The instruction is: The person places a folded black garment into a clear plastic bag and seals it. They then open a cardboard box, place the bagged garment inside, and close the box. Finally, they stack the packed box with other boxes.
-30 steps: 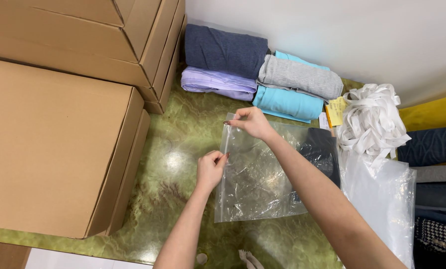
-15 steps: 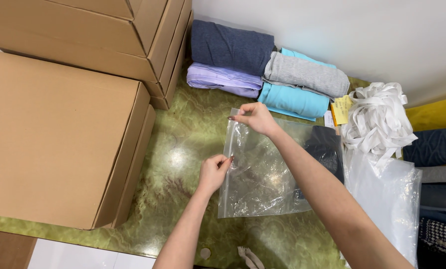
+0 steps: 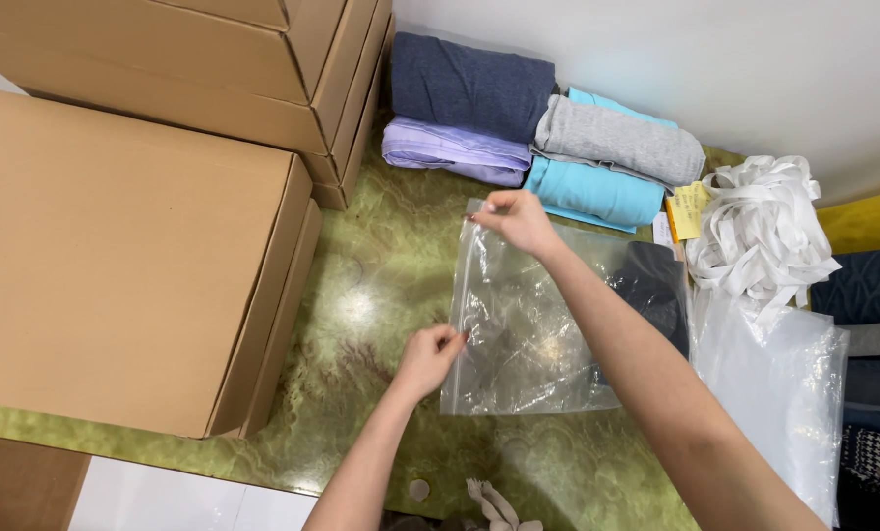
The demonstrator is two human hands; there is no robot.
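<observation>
**Both hands pinch the edge of an empty clear bag**

A clear plastic bag [image 3: 533, 334] lies flat in the middle of the frame on the green marbled table [image 3: 381, 265]. The left hand [image 3: 428, 359] pinches the bag's left edge low down, thumb and fingers closed on the plastic. The right hand [image 3: 519, 218] grips the same edge at its upper corner, fingers closed on it. The bag looks empty and flat; nothing has gone into it yet, and whether its mouth is open I cannot tell.

Counted: one bag in the hands, and a looser sheet of clear plastic [image 3: 774, 393] at lower right. Four folded cloths sit at the upper centre: dark blue [image 3: 469, 84], lilac [image 3: 450, 152], grey [image 3: 617, 138] and turquoise [image 3: 587, 192]. A dark cloth [image 3: 656, 290] lies under the bag's right side. One heap of white straps [image 3: 760, 221] is at right, with a yellow slip [image 3: 691, 208] beside it. At least three cardboard boxes [image 3: 125, 256] fill the left side
</observation>
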